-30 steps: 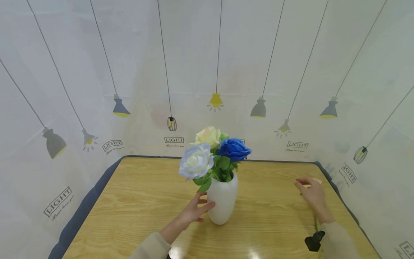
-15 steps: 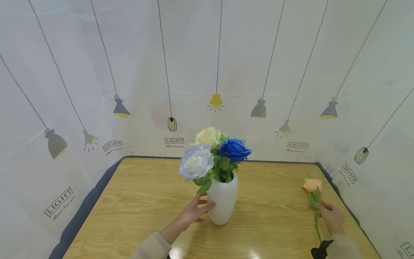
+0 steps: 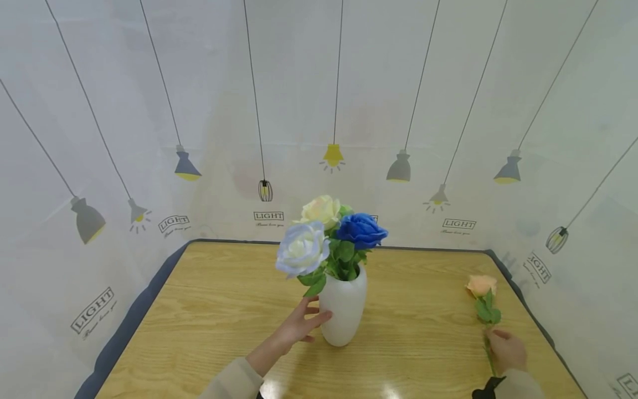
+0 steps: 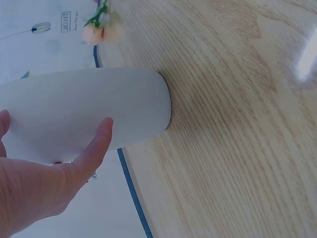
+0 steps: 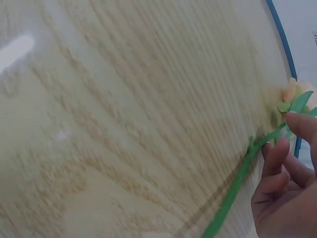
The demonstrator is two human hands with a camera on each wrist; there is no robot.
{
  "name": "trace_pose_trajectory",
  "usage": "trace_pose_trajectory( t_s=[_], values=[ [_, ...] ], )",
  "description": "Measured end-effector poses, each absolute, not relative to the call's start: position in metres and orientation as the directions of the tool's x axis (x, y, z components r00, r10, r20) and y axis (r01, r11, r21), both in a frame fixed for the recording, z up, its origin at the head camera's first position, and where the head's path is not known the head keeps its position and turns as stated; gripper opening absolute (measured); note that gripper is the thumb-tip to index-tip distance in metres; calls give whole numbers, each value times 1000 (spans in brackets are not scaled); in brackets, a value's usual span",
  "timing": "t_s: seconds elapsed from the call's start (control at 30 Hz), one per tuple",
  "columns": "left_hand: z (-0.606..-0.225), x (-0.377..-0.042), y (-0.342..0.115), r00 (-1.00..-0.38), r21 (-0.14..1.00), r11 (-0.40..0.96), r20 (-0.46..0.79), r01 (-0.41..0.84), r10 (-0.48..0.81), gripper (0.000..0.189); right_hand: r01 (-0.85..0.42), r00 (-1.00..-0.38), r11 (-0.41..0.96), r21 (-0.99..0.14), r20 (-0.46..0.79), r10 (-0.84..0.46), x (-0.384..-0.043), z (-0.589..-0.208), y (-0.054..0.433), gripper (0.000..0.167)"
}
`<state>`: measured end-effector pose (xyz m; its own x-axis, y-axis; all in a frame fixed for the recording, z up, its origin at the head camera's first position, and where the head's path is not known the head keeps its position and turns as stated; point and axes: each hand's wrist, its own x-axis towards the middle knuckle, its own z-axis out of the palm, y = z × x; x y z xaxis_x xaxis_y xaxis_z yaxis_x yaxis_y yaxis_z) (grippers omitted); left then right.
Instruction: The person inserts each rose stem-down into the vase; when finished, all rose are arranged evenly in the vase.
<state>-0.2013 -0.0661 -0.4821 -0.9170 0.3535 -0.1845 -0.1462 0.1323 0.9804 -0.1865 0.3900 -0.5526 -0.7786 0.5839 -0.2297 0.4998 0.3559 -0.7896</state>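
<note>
A white vase [image 3: 344, 313] stands upright at the middle of the table, bearing a pale blue-white rose [image 3: 303, 249], a cream rose [image 3: 320, 211] and a deep blue rose [image 3: 361, 230]. My left hand [image 3: 295, 326] holds the vase's left side; in the left wrist view its thumb lies along the white wall [image 4: 99, 104]. Over at the right, my right hand [image 3: 507, 350] pinches the green stem [image 5: 230, 198] of a peach rose [image 3: 482, 285] below its leaves. This rose lies along the table with its bloom pointing to the back.
The wood-grain table [image 3: 214, 299] has a dark blue edge [image 3: 127, 316]. Behind and beside it hangs a pale backdrop [image 3: 294, 100] printed with lamps. A black wrist device [image 3: 485, 389] sits at the right sleeve, over the lower end of the stem.
My right hand has drawn back toward me from over the peach bloom, past the leaves to the stem, which it now pinches. The left hand and vase have stayed still.
</note>
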Motion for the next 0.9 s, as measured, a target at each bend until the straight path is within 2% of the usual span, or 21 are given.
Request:
trace_pose_trajectory(
  t_s=[0.13,0.3,0.43,0.63,0.9],
  values=[
    [-482,-201,-66,-918,980,135,-182,-143,351,74,530,-774,391,-753,-242,585,-189,-556,387,49],
    [-481,-201,-66,-920,981,137,-177,-137,351,73,505,-828,565,-653,-182,530,-189,-553,379,41],
    [-482,-201,-66,-919,981,134,-177,-138,353,73,478,-855,632,-609,-158,494,-189,-551,377,37],
    [-479,-200,-66,-917,981,134,-181,-141,357,72,470,-874,676,-568,-192,447,-193,-551,379,38],
    [-480,-201,-67,-916,982,134,-172,-132,363,73,525,-847,637,-564,-275,454,-195,-551,381,46]
  ],
)
